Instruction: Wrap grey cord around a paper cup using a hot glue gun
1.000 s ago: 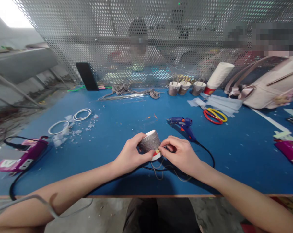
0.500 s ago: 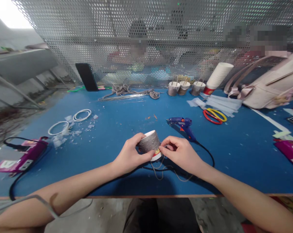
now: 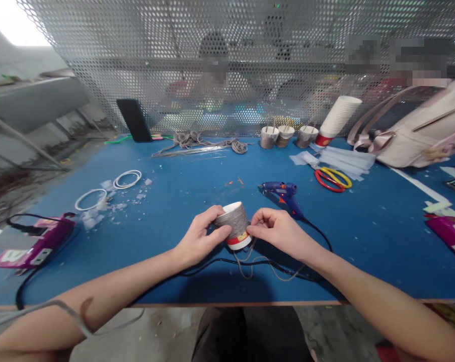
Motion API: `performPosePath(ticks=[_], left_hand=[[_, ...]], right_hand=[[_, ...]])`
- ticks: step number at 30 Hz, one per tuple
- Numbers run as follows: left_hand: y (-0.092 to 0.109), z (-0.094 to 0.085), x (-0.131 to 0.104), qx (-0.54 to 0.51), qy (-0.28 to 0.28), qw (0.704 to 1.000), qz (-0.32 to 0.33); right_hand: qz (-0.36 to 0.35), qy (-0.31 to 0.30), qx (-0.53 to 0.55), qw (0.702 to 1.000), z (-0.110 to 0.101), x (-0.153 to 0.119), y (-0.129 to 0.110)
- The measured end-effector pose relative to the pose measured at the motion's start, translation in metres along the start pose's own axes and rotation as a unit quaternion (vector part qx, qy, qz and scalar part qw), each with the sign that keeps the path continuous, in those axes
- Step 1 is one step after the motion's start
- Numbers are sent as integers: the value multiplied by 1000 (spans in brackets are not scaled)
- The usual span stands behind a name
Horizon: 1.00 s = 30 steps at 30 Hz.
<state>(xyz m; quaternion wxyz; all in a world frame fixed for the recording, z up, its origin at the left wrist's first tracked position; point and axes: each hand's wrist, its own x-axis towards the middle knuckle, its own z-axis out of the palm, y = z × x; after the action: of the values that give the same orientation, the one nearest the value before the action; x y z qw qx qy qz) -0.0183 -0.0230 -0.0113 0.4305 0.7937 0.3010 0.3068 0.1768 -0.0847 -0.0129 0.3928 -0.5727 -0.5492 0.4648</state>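
Observation:
My left hand (image 3: 202,235) grips a paper cup (image 3: 234,221) from its left side, thumb across the front. Grey cord is wound around most of the cup; a red and white band with a yellow patch shows at the bottom. At the cup's right side, my right hand (image 3: 276,230) pinches the grey cord (image 3: 250,259) between thumb and fingertips. The loose part of that cord trails in loops on the blue table (image 3: 167,201) below. A blue hot glue gun (image 3: 282,193) lies just beyond my right hand.
Scissors (image 3: 331,179) with red and yellow handles lie by clear glue strips (image 3: 343,158). Behind them stand several cord-wrapped cups (image 3: 269,137) and a stack of paper cups (image 3: 340,115). A phone (image 3: 134,120) leans on the mesh. White rings (image 3: 127,179) and a power strip (image 3: 42,241) are left.
The cup has turned more upright in my left hand, baring more of its red band. My left thumb has shifted up onto the wound cord. My right hand stays by the cup's side.

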Motion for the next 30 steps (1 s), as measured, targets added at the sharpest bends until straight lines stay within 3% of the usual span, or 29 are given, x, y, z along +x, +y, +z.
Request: performPosePath(ticks=[10,14,19,25,30], left_hand=[[-22,3,4,-149,-7,989,-11],[-25,3,6,-164,-15,986,-17],[-17,-2,11,-91,-10,996,1],[-10,-5,13,29,-16,999,-11],[-7,-4,8,101,-40,993,48]], right_hand=[[12,-10,67,998,3,4,5],[19,-33,87,995,3,6,8],[-5,-14,68,998,1,8,10],[-33,54,-47,997,3,8,9],[-69,72,-116,988,6,6,11]])
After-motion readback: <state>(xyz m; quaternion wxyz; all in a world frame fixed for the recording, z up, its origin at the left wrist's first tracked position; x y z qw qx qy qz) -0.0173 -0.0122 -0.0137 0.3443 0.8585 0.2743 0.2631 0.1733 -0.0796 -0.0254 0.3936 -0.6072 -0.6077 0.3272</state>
